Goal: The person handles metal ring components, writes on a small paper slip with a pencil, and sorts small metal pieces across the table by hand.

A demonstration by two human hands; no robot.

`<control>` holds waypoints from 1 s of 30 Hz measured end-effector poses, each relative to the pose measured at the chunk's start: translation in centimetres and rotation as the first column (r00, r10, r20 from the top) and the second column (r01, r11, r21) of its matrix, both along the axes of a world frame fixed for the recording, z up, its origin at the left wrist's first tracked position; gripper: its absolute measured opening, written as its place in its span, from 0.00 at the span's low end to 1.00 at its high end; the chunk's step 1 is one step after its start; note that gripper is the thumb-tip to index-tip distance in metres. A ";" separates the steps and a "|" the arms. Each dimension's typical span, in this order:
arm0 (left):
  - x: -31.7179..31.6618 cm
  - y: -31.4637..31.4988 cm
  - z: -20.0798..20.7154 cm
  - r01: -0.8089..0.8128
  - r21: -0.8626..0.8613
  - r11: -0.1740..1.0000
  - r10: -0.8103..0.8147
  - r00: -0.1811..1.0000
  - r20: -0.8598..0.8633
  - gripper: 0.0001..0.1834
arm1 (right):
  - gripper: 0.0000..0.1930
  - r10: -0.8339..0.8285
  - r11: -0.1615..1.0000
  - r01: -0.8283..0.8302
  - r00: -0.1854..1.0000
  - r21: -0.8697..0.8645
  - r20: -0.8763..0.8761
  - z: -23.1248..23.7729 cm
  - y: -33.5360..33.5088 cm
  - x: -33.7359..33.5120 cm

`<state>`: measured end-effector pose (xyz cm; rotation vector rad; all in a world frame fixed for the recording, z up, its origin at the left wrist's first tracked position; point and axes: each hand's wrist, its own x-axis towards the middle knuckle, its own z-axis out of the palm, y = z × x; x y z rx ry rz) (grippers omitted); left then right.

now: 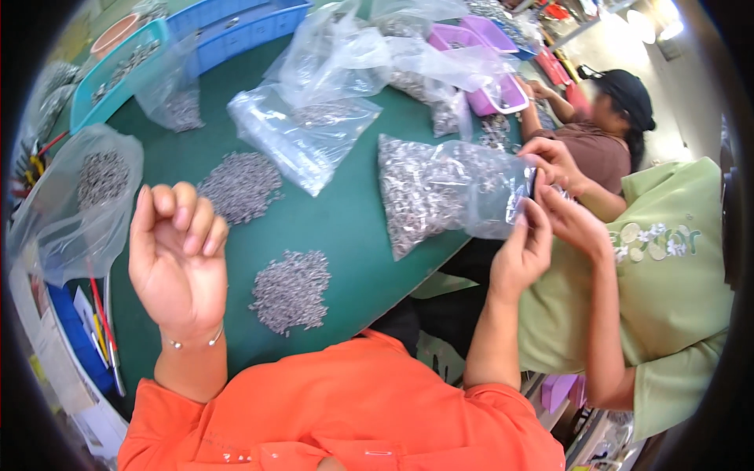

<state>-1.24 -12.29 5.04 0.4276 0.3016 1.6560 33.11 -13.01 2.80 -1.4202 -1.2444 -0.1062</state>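
My left hand (179,263) is raised over the left side of the table, palm showing, fingers loosely bent and apart with nothing in them. Behind it lies a pile of small grey metal parts (239,187), with a second pile of grey parts (290,292) to its right. On the right, my right hand (520,255) pinches the mouth end of a clear plastic bag (428,196) filled with small silvery parts. Two hands of a co-worker (577,220) in a green shirt are at the same bag mouth, close to my fingertips.
Empty-looking clear bags (306,133) lie beyond the piles. An open bag of parts (102,177) stands at left, near pens (102,330). A teal bin (118,74), a blue bin (236,35) and purple baskets (495,94) line the back. Another person (597,133) sits at far right.
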 end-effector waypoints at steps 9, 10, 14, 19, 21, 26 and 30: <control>-2.1 -1.3 0.5 -0.116 0.125 0.985 0.124 0.991 -0.055 0.11 | 0.11 0.542 0.839 -0.483 0.782 -0.249 0.307 -1.7 -4.7 -7.0; -2.5 -1.9 0.1 -0.173 0.112 0.979 0.188 0.972 -0.138 0.11 | 0.10 0.606 0.786 -0.534 0.764 -0.312 0.221 -2.4 -4.9 -7.3; -3.4 -4.1 -3.5 -0.271 0.003 0.962 0.230 0.808 -0.543 0.09 | 0.29 0.807 0.514 -0.668 0.588 -0.538 0.040 -5.1 -5.2 -8.3; -1.5 -7.1 -8.7 -0.218 -0.061 0.974 0.062 0.516 -0.854 0.16 | 0.64 0.925 0.372 -0.560 0.289 -0.740 0.246 -6.9 -3.3 -12.2; -0.4 -7.8 -10.1 -0.128 -0.069 0.989 -0.023 0.334 -0.942 0.27 | 0.64 0.926 0.375 -0.593 0.271 -0.713 0.262 -7.3 -2.1 -13.6; 1.9 -8.7 -12.7 0.071 0.223 0.972 0.234 -0.322 -0.917 0.43 | 0.52 0.947 0.303 -0.665 0.127 -0.683 0.296 -8.1 -0.5 -15.3; 2.5 -9.3 -12.4 0.064 0.285 0.956 0.292 -0.228 -0.929 0.51 | 0.42 0.942 0.278 -0.751 0.092 -0.599 0.323 -8.9 -1.2 -15.6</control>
